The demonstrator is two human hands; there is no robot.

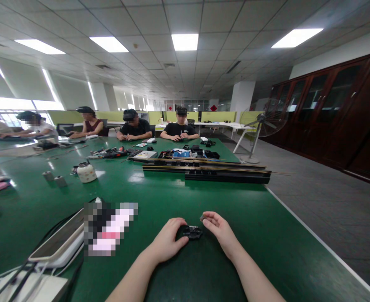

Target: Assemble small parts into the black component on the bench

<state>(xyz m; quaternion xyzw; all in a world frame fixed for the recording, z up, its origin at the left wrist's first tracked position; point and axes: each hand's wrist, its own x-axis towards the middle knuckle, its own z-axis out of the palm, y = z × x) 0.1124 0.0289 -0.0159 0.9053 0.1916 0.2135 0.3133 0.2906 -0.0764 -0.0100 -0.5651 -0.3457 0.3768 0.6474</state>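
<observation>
A small black plastic part [193, 232] with a lighter strip along its top lies on the green table [134, 268] in front of me. My left hand [169, 239] grips its left end between thumb and fingers. Just to the right of the part, my right hand [219, 228] is raised with thumb and fingertips pinched together. Between them is a small grey piece [202, 217], too small to name. It is held apart from the black part, slightly above its right end.
Left of my hands lie a phone-like device [57, 241] with cables and a blurred-out patch [111, 230]. Farther off stand a white jar [86, 172] and two grey cylinders [59, 181]. Long black rails [227, 176] with thin rods cross the table ahead. Several people sit beyond.
</observation>
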